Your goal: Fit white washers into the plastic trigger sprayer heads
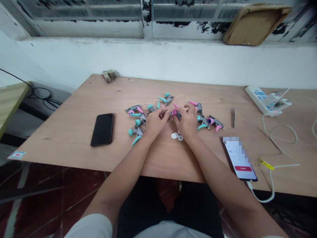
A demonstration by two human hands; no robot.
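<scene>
One trigger piece [175, 114]: grey with a pink tip, held just above the bench [74, 125] near its middle, between the person's two hands.
Right hand [187, 121]: fingers clamped on the piece's right end, wrist low over the wood.
Left hand [154, 121]: fingertips pinched together on the piece's left end, back of the hand toward the camera.
Washers [174, 135]: two white discs lying flat on the bench just in front of the hands, side by side.
Teal-tipped pieces [135, 123]: a loose scatter just left of the left hand, with a few more behind it toward the wall.
Pink-tipped pieces [214, 123]: a short row just right of the right hand, mixed with teal ones.
Tweezers [232, 117]: lying alone on the wood, right of that row.
Black phone [102, 129]: face up with a dark screen, well to the left of the scatter.
Lit phone [239, 160]: at the near edge on the right, a white cable [262, 198] plugged into its near end.
Power strip [262, 98]: white, at the far right.
Blocks [109, 76]: a small cluster at the bench's far edge.
Cardboard [255, 24]: propped on the window ledge above.
</scene>
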